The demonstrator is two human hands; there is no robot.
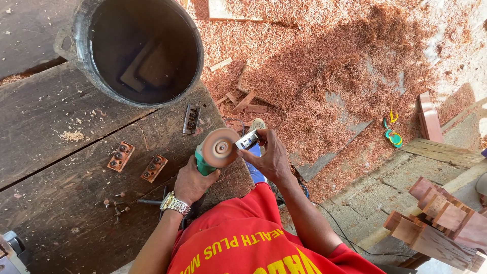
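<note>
My left hand (192, 178), with a metal watch on the wrist, grips a green angle grinder (205, 161) whose round abrasive disc (220, 147) faces up. Against the disc's right edge sits a small flat metal blade (247, 140), pinched in the fingers of my right hand (269, 158). Both hands work at the edge of a dark wooden bench (61, 152). My red shirt fills the bottom of the view.
A black bucket (78, 35) of dark water holding wood pieces stands at the bench's far end. Two copper-coloured blocks (121, 157), a metal plate (191, 120) and loose screws (115, 205) lie on the bench. Wood shavings (324, 66) cover the floor; stacked timber (441, 218) is right.
</note>
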